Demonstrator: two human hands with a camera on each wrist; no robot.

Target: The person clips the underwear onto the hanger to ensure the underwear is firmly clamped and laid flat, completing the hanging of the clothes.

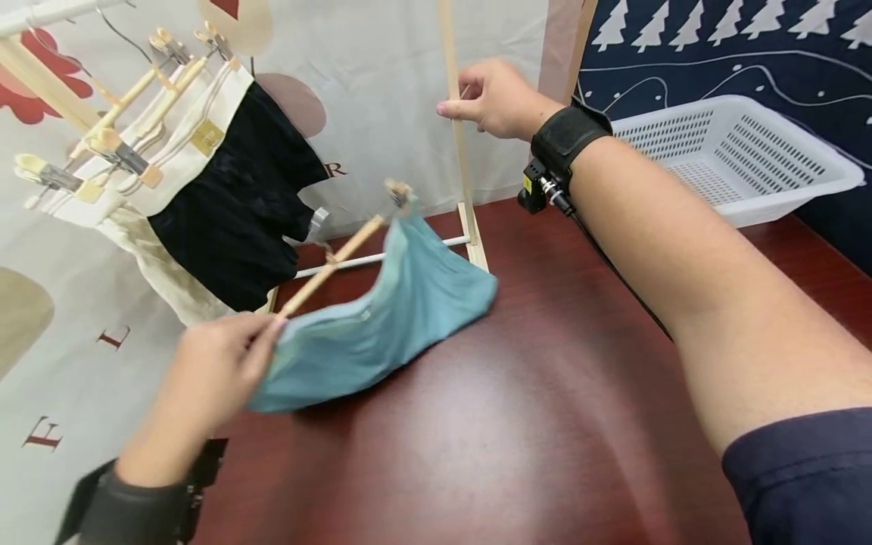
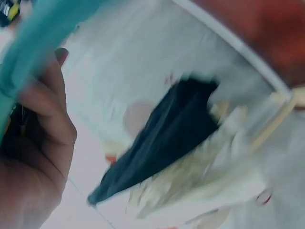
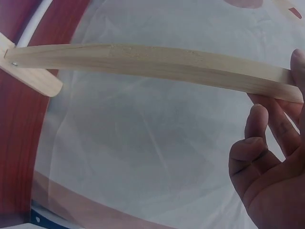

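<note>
- A dark red table (image 1: 545, 424) fills the foreground of the head view; a forearm with a dark blue sleeve crosses above its right side.
- Near the table's left edge, the left hand (image 1: 211, 371) has its fingers curled round one end of a wooden clip hanger (image 1: 331, 265), also pinching the cloth there.
- A teal garment (image 1: 381, 325) hangs from that hanger and sags onto the table, left of the middle. Its far corner is caught in the hanger's far clip.
- Behind it, near the table's back edge, stands the wooden foot of a drying rack, with a thin upright post (image 1: 458, 129) rising from it.
- The right hand (image 1: 490, 98) is raised well above the table, fingers and thumb pinched on this post.
- At the far left, a black garment (image 1: 245, 212) and cream cloth (image 1: 163, 280) hang from clip hangers on the rack.
- At the far right corner sits a white perforated basket (image 1: 736, 151).
- A pale printed sheet forms the backdrop.
</note>
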